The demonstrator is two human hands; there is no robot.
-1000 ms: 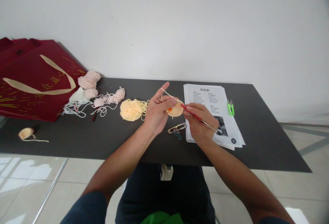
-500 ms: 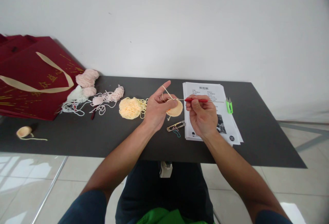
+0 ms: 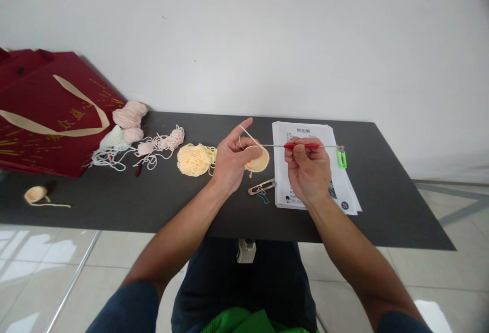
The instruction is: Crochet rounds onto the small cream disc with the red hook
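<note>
My left hand (image 3: 232, 162) pinches a round, pale yellow crocheted piece (image 3: 259, 159) at its left edge, with its index finger raised and a strand of yarn running from that finger down to the piece. My right hand (image 3: 309, 170) grips the red handle of a crochet hook (image 3: 301, 146), held level over the papers. The hook's thin metal shaft reaches left to the top edge of the piece. A ball of yellow yarn (image 3: 194, 160) lies just left of my left hand.
Printed papers (image 3: 284, 185) lie under my right hand, with green snips (image 3: 341, 158) at their right edge. Metal snips (image 3: 256, 188) sit left of them. Farther left are pink yarn (image 3: 130, 115), a dark red bag (image 3: 49, 104) and a small crocheted cup (image 3: 36, 194).
My right hand has moved to the right with the hook, so more of the shaft shows between the hands. The round piece and my left hand have shifted slightly left.
</note>
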